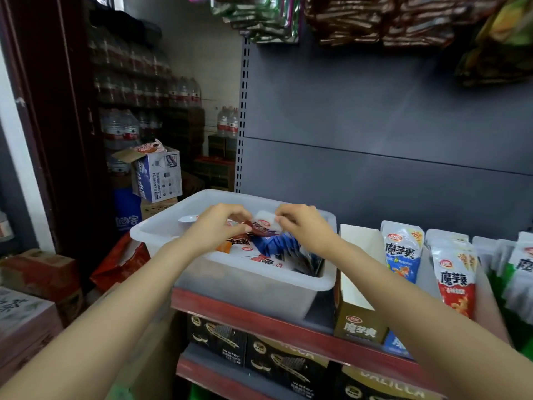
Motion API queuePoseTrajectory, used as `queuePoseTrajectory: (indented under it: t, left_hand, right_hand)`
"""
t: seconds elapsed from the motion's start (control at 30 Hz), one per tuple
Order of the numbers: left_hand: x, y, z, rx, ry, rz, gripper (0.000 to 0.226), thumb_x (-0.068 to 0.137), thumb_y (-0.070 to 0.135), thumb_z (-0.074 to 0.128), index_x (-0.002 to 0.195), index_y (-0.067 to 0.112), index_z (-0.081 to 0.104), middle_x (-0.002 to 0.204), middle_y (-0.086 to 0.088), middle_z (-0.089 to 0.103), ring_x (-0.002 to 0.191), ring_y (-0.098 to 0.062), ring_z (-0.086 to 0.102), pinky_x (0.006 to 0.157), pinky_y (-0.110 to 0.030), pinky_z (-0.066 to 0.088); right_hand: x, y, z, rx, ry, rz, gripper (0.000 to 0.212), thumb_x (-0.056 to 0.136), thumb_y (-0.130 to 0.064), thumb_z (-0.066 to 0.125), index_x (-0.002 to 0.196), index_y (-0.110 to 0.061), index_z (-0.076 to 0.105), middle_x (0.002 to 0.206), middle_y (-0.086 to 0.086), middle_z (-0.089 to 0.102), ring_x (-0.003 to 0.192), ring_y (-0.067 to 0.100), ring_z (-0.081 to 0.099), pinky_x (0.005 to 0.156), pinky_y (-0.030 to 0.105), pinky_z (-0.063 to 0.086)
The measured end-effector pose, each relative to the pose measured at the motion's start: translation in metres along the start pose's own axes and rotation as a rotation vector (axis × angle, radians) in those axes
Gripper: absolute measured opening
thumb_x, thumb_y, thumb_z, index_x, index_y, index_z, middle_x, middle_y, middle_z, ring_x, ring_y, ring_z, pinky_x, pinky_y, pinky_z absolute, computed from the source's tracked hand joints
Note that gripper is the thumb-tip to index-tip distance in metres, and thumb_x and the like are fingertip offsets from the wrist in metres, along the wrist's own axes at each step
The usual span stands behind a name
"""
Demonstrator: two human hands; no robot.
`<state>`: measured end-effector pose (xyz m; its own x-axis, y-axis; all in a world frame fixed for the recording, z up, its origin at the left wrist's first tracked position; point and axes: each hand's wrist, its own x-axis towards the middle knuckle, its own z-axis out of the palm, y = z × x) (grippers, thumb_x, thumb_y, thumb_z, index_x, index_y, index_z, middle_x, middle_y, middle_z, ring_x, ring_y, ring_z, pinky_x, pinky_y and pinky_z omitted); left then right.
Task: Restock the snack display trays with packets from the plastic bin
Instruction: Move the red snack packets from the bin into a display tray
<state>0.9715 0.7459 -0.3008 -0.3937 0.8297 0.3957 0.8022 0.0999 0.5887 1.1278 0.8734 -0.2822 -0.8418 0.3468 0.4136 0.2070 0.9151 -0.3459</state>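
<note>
A translucent white plastic bin (251,287) sits on the red-edged shelf, holding several snack packets in blue, orange and white. Both my hands are inside it. My left hand (215,226) and my right hand (300,225) together hold a stack of small packets (265,225), a dark red one and a white one showing. Right of the bin stands an open cardboard display tray (357,313) that looks empty. Further right, trays hold upright packets (401,249) in blue-white and red-white.
The grey shelf back panel (375,125) rises behind the bin. Hanging snack bags (375,18) are overhead. Black wafer boxes (219,339) fill the shelf below. Cartons (40,269) and water bottles (124,128) crowd the floor on the left.
</note>
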Motion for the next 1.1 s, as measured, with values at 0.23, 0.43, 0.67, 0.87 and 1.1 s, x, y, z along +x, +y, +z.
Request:
queuePoseTrajectory:
  t: [0.23,0.43,0.67,0.87,1.1]
  left_hand:
    - [0.013,0.077,0.034,-0.111,0.249,0.201,0.014,0.086,0.007,0.063,0.081,0.020,0.065,0.073,0.013,0.064,0.069,0.015,0.055,0.065,-0.001,0.037]
    - [0.029,0.154,0.078,-0.250,0.264,0.301,0.012,0.084,0.005,0.065,0.083,0.016,0.069,0.071,0.015,0.062,0.065,0.016,0.054,0.066,-0.001,0.037]
    - [0.033,0.229,0.122,-0.415,0.169,0.309,0.009,0.087,0.010,0.062,0.085,0.018,0.067,0.073,0.013,0.062,0.069,-0.002,0.058,0.070,-0.027,0.055]
    - [0.036,0.260,0.163,-0.493,0.022,0.246,0.005,0.088,0.011,0.063,0.093,0.011,0.065,0.083,0.002,0.067,0.077,-0.012,0.064,0.071,-0.031,0.058]
    - [0.042,0.250,0.182,-0.304,-0.115,0.176,0.021,0.084,0.006,0.065,0.103,0.014,0.063,0.096,0.003,0.065,0.075,-0.001,0.056,0.058,-0.008,0.044]
  right_hand:
    - [-0.040,0.018,-0.058,0.387,0.381,0.143,0.013,0.088,-0.012,0.063,0.080,-0.023,0.063,0.070,0.000,0.068,0.064,0.010,0.062,0.068,0.028,0.050]
    - [-0.092,0.049,-0.121,0.446,0.554,0.204,0.024,0.085,-0.002,0.066,0.083,-0.026,0.063,0.091,0.009,0.071,0.085,0.028,0.069,0.078,0.046,0.057]
    - [-0.141,0.081,-0.177,0.360,0.694,0.226,0.030,0.084,-0.003,0.066,0.076,-0.032,0.064,0.083,0.000,0.070,0.085,0.026,0.068,0.078,0.051,0.056]
    - [-0.171,0.105,-0.202,0.166,0.658,0.335,0.016,0.086,-0.008,0.065,0.085,-0.024,0.065,0.088,0.004,0.069,0.082,0.023,0.067,0.077,0.045,0.056]
    - [-0.179,0.115,-0.200,-0.062,0.472,0.407,0.008,0.088,-0.010,0.063,0.088,-0.018,0.063,0.084,0.000,0.064,0.074,0.015,0.059,0.067,0.026,0.046]
